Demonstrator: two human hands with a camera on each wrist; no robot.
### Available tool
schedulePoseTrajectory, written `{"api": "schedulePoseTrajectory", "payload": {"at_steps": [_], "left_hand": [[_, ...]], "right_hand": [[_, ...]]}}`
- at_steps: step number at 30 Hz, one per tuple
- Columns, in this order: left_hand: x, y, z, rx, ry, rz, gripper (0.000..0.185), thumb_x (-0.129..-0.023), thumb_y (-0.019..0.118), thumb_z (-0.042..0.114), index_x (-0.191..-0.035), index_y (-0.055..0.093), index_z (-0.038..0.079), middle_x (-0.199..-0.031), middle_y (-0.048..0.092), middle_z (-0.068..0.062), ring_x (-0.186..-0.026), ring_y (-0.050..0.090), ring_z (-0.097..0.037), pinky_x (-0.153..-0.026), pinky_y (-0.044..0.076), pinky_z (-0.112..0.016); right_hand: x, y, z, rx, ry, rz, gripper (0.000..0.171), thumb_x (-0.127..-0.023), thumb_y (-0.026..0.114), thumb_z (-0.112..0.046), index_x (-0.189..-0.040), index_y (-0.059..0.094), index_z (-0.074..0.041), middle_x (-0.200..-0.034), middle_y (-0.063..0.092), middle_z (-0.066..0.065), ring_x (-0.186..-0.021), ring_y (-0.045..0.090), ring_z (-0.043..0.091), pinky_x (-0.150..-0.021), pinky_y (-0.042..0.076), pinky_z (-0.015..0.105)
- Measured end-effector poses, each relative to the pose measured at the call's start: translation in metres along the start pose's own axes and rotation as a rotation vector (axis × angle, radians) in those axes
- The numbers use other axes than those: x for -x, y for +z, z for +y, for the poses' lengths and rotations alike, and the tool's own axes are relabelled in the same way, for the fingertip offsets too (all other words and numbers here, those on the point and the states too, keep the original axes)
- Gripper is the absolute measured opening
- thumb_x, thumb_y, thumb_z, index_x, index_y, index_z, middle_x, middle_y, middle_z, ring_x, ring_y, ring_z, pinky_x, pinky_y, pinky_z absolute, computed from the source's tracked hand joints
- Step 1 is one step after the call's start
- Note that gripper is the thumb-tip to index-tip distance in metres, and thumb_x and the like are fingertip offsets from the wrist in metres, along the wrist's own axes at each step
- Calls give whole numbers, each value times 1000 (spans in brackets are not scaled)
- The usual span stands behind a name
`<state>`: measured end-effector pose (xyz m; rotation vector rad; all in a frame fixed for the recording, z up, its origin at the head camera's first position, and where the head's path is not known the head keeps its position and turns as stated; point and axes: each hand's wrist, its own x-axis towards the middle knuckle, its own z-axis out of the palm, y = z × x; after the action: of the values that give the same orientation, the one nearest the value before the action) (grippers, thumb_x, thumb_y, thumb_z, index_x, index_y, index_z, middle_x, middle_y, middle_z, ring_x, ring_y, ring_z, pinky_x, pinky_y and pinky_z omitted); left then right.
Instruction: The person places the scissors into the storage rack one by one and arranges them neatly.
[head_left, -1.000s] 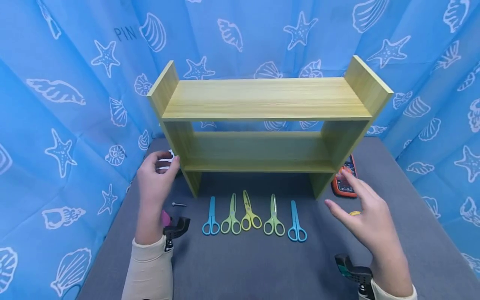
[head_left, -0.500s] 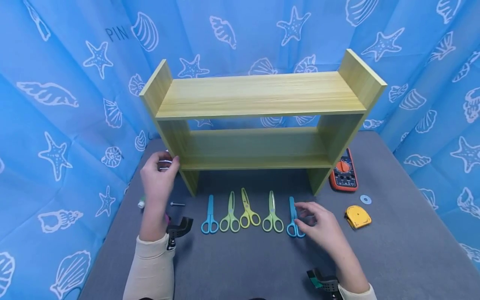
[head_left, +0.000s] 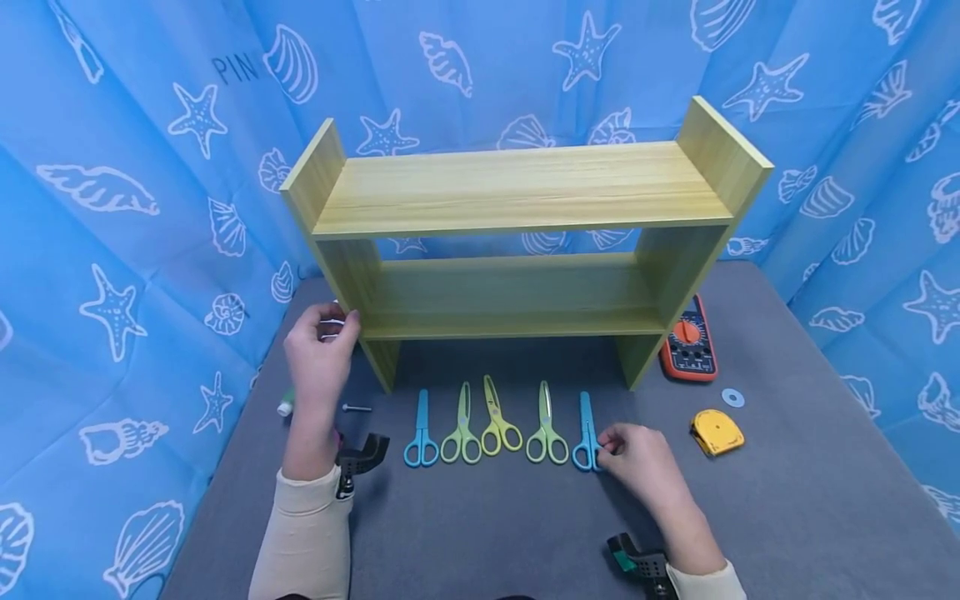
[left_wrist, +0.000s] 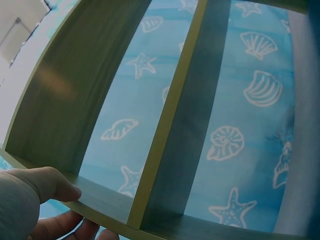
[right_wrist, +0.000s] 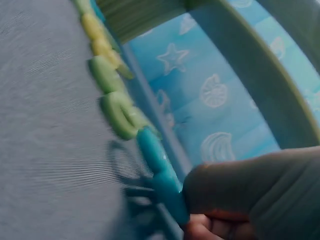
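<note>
A two-tier wooden desk shelf (head_left: pixel 517 192) stands in the middle of the table. My left hand (head_left: pixel 321 354) grips the edge of its left side panel, the thumb on the inner face and the fingers outside, as the left wrist view shows. In front lies a row of scissors: a blue pair on the left (head_left: pixel 422 429), green scissors (head_left: pixel 461 425), yellow scissors (head_left: pixel 497 417), green scissors (head_left: pixel 547 425). With thumb and fingers my right hand (head_left: pixel 643 462) pinches a handle loop of the rightmost blue scissors (right_wrist: pixel 162 172), whose shadow falls on the cloth.
Right of the shelf lie an orange multimeter (head_left: pixel 687 346), a washer-like disc (head_left: pixel 732 397) and a yellow tape measure (head_left: pixel 717 432). A bolt (head_left: pixel 357 408) and a small white-capped item (head_left: pixel 286 407) lie near my left arm. A blue seashell curtain (head_left: pixel 150 275) surrounds the table.
My right hand has moved left from beside the multimeter to the rightmost blue scissors and now pinches their handle. My left hand stays at the shelf's left panel. The head view shifted slightly.
</note>
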<state>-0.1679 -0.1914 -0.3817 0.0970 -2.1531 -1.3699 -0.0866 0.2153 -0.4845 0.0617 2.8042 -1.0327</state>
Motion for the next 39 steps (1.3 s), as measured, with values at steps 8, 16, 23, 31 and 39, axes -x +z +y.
{"api": "schedulePoseTrajectory", "payload": {"at_steps": [8,16,23,31,39], "left_hand": [[1,-1,-2,-1,10,23,20,-95,70,11,-106,69,-6,-103,67,-17,-83,62,-21,-67,48,-13],[2,-4,-2,-11,11,27,22,-95,71,13,-107,70,-5,-103,67,-16,-83,63,-19,-65,49,-13],[2,-4,-2,-7,18,18,23,-95,70,14,-109,70,-6,-104,67,-17,-85,64,-24,-65,49,-12],[1,-2,-1,-12,42,9,24,-95,71,15,-108,72,-5,-104,68,-17,-83,64,-22,-66,49,-12],[2,1,-1,-25,83,18,21,-95,71,13,-106,72,-5,-103,68,-17,-82,65,-24,-67,48,-14]], "right_hand": [[18,-34,-20,-47,7,-22,13,-84,73,-3,-96,76,-4,-77,65,0,-71,58,17,-59,49,28],[42,-79,-54,-120,-119,53,13,-84,74,-2,-98,74,-1,-77,66,2,-67,61,17,-59,53,27],[54,-118,-77,-175,-306,146,12,-86,75,0,-98,74,-2,-77,69,1,-62,64,13,-55,52,25],[60,-163,-116,-225,-437,249,16,-86,78,3,-101,76,-2,-80,73,1,-63,68,13,-58,54,20],[52,-203,-179,-186,-395,360,17,-87,82,-14,-102,78,-6,-83,75,2,-69,70,14,-62,54,18]]}}
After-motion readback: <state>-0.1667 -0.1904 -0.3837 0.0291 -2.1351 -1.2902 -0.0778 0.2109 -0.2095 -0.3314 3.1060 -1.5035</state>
